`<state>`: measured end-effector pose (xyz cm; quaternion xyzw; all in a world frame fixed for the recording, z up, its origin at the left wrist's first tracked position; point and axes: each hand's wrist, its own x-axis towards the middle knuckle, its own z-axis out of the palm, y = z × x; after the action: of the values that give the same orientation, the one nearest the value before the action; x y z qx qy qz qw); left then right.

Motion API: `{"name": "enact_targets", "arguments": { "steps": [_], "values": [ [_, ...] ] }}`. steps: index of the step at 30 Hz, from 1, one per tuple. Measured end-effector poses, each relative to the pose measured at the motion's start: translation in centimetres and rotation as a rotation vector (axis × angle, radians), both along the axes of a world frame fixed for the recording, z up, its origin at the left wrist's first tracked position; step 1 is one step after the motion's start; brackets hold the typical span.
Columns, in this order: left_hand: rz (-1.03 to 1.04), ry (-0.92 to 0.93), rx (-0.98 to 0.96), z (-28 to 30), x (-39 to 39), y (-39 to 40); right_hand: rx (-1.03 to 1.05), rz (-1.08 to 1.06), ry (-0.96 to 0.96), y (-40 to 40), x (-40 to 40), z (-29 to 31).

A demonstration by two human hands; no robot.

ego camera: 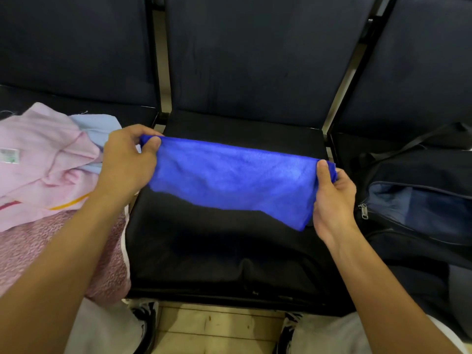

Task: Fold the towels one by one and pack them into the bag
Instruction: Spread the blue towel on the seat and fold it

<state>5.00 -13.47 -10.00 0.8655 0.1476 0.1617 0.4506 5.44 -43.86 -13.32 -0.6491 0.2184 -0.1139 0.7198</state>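
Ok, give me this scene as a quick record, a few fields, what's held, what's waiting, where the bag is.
held item: blue towel, stretched between both hands above the black seat
left hand: pinching the towel's left end
right hand: pinching the right end
waiting: pile of pink towels with a light blue one, on the seat to the left
bag: dark, unzipped, on the seat to the right
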Motion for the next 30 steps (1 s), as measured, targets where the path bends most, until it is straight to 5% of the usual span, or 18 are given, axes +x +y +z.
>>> {"name": "enact_targets", "arguments": {
  "steps": [7, 17, 30],
  "values": [
    [-0.012, 0.108, -0.13, -0.1, -0.2, -2.1, 0.038, 0.021, 0.068, 0.9, -0.5, 0.1],
    [-0.477, 0.131, -0.243, 0.6, -1.2, -6.1, -0.003, 0.33, 0.01, 3.9, -1.7, 0.6],
    [-0.728, 0.19, -0.154, 0.9, -1.6, -8.3, -0.067, 0.476, -0.046, 4.7, -2.5, 0.9]
  ]
}}
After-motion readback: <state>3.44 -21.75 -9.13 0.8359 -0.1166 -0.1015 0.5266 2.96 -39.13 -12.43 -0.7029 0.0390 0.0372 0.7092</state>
